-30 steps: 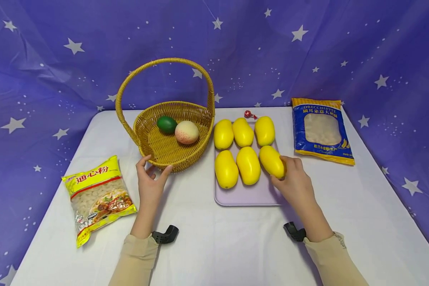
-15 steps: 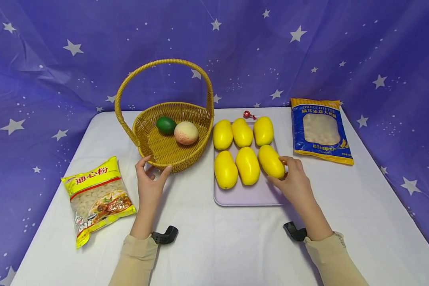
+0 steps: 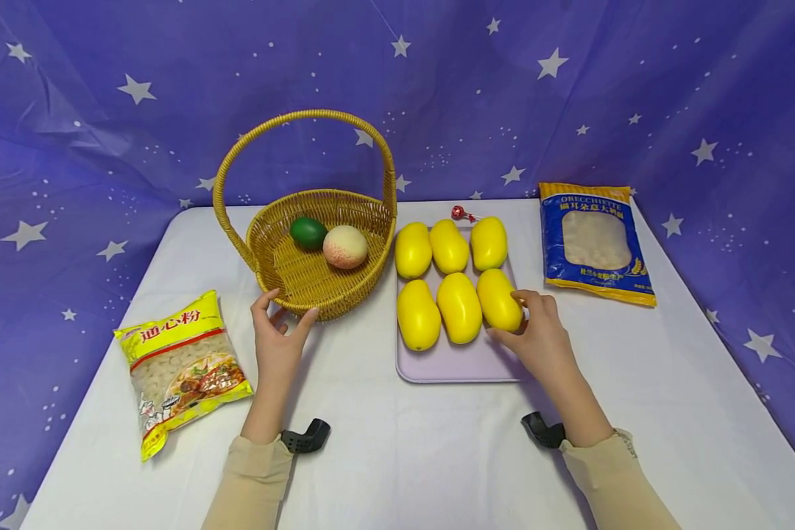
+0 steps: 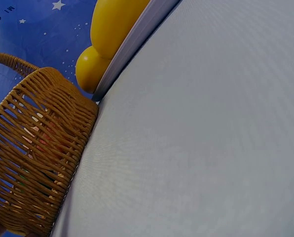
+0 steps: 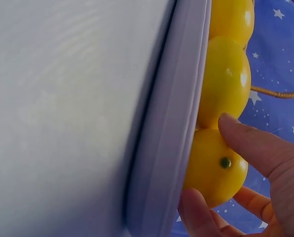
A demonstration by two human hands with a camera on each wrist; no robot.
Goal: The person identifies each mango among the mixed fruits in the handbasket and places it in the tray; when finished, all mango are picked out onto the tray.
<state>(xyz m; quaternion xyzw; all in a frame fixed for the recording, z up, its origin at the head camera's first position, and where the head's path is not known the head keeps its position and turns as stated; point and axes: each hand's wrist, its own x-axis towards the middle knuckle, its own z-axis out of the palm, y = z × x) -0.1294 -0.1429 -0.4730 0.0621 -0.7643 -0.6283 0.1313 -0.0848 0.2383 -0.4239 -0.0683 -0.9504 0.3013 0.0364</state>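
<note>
My right hand (image 3: 535,333) holds a yellow mango (image 3: 500,300) at the front right of a pale purple tray (image 3: 460,366). In the right wrist view the thumb lies on one side of that mango, near its dark stem spot, with fingers at the other side. Several more mangoes (image 3: 460,308) lie with it in two rows. My left hand (image 3: 280,346) touches the front of a wicker basket (image 3: 344,298), thumb and fingers spread along its outer wall. Inside the basket lie a dark green egg-shaped piece (image 3: 308,233) and a cream-and-pink peach-like fruit (image 3: 345,246).
A yellow bag of pasta (image 3: 188,368) lies to the left. At the back right is a blue orecchiette bag (image 3: 596,241). A red-wrapped lollipop (image 3: 459,213) lies behind the tray. The basket's tall handle (image 3: 305,113) arches above it. A starry purple curtain (image 3: 437,88) hangs behind the table.
My right hand has shifted slightly left, and the mango in it has turned more upright, closer to the neighbouring mango. The left hand has stayed at the basket.
</note>
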